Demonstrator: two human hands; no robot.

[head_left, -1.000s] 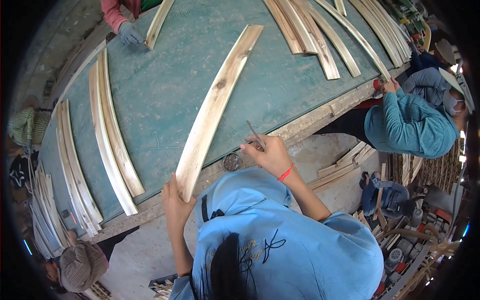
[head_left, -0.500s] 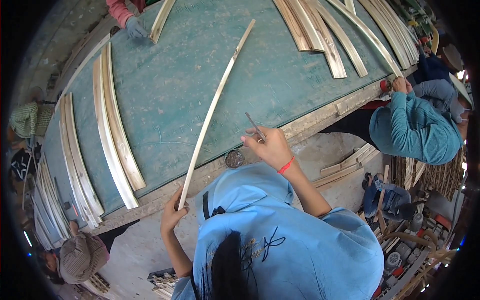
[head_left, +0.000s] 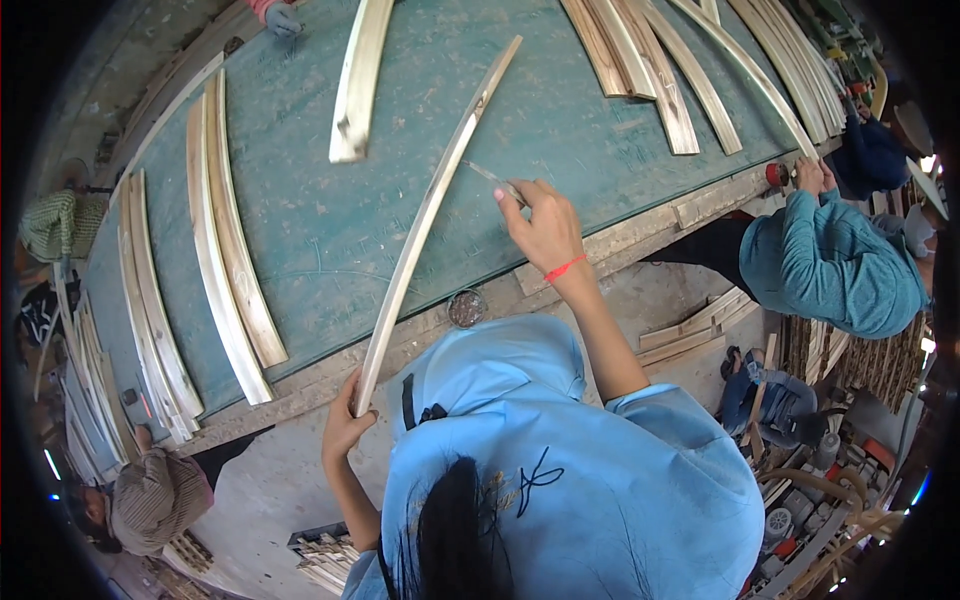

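Note:
My left hand (head_left: 343,420) is closed around the near end of a long, slightly curved wooden strip (head_left: 418,235). The strip slants away to the right over the green tabletop (head_left: 300,240), with a dark mark near its far end. In my right hand (head_left: 547,232) is a thin, narrow-bladed metal tool (head_left: 486,174), pinched between the fingers. Its tip is at the strip's right edge; whether it touches cannot be made out. Close to my body, a small round tin (head_left: 466,308) with dark brown contents sits at the table's near edge.
Curved wooden boards lie left (head_left: 222,240) and far right (head_left: 640,70); another board (head_left: 358,90) lies beyond my strip. A gloved hand (head_left: 283,19) is at the far edge. A co-worker in teal (head_left: 825,250) stands right, another in a striped top (head_left: 160,500) lower left.
My right hand has moved away from me, bringing the tool's tip to the strip. The strip has turned, showing a wider face. Across the table, a board came nearer and the gloved hand drew back.

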